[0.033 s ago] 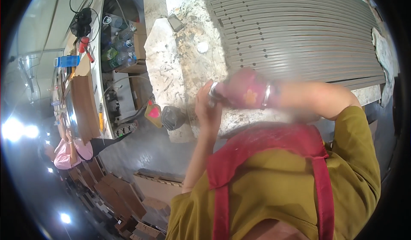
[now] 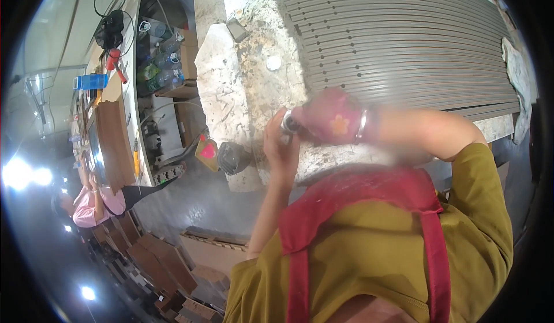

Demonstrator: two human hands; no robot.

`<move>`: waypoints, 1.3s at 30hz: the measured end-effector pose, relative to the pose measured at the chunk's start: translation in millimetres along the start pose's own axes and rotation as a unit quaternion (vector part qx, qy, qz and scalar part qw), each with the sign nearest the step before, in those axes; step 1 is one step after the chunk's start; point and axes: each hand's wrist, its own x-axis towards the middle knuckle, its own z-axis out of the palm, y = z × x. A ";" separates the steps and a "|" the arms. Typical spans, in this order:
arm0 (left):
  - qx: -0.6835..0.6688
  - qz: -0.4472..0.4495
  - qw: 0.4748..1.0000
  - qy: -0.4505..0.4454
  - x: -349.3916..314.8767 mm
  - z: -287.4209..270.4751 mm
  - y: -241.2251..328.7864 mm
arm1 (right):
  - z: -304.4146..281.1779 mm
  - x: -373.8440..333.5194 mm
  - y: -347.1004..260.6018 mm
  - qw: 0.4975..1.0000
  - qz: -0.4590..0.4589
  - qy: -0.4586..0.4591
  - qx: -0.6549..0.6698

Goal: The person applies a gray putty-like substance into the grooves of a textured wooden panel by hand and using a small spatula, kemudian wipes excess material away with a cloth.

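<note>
My bare left hand (image 2: pixel 279 143) is closed with its fingers round a small silvery-white thing (image 2: pixel 288 121), too small and blurred to name. My right hand (image 2: pixel 332 117) wears a pink glove with an orange flower and meets that thing from the right. Its fingers are bunched toward the left hand, smeared by motion, so what they grip is hidden. Both hands are just above the near part of a worn, stained white worktable (image 2: pixel 271 98). Beyond the right forearm lies a wide row of long grey-brown strips (image 2: pixel 404 46), packed side by side, with dark dots near their left ends.
A round white spot or disc (image 2: pixel 273 63) and a small grey block (image 2: pixel 236 30) are on the table. By its left edge hangs a dark bag (image 2: pixel 233 158). Farther left, a shelf holds plastic bottles (image 2: pixel 164 63). A person in pink (image 2: pixel 95 206) works there; cardboard (image 2: pixel 158 262) lies below.
My gloved right hand has shifted very slightly away from my body. My left hand keeps nearly the same place, and the strips have not moved.
</note>
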 end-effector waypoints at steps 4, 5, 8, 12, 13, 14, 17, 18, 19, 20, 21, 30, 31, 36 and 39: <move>-0.028 -0.064 0.998 0.006 -7.1 3.6 2.0 | 8.3 1.5 -1.1 0.999 0.000 0.033 0.006; -0.029 -0.073 0.997 -0.003 -6.4 3.7 0.7 | 11.1 3.9 -3.0 0.999 0.012 0.032 -0.018; 0.000 -0.106 0.994 0.014 -3.9 4.6 10.5 | 29.2 2.4 5.4 0.992 -0.054 0.090 -0.071; -0.002 -0.020 0.998 0.053 -5.5 10.3 1.2 | 46.2 0.3 10.0 0.992 -0.059 0.062 -0.094; 0.015 -0.002 0.998 0.054 -4.8 8.8 1.4 | 50.7 0.4 11.5 0.993 -0.055 0.068 -0.085; 0.031 0.015 0.998 0.055 -3.3 7.2 2.7 | 54.2 0.2 12.8 0.993 -0.051 0.073 -0.075; 0.090 -0.025 0.996 -0.012 -1.6 -2.2 14.1 | 37.2 -5.8 6.5 0.996 -0.020 0.070 -0.061; 0.082 -0.024 0.996 0.004 -2.6 -1.2 10.7 | 26.8 -9.3 2.6 0.996 -0.006 0.064 -0.059; 0.073 -0.022 0.997 0.021 -2.4 2.4 5.1 | 21.2 -11.4 0.5 0.996 0.001 0.063 -0.056; 0.064 -0.021 0.997 0.038 -3.1 4.8 0.6 | 16.9 -12.9 -1.1 0.997 0.007 0.063 -0.052; 0.033 -0.028 0.999 0.028 -4.8 5.0 -2.0 | 13.1 -13.7 -2.7 0.997 0.013 0.062 -0.049; -0.023 0.062 0.988 -0.138 19.4 -24.5 15.4 | -5.1 -16.7 2.8 0.998 -0.042 0.050 -0.012; -0.027 0.067 0.990 -0.118 21.8 -25.3 28.7 | -5.3 -15.2 2.3 0.998 -0.043 0.038 -0.007; -0.008 0.080 0.993 -0.089 19.3 -25.5 32.1 | -0.8 -13.0 2.3 0.998 -0.049 0.044 -0.020; 0.009 0.043 0.993 -0.109 13.1 -25.6 25.3 | -2.3 -2.1 -1.4 0.998 -0.048 -0.033 -0.010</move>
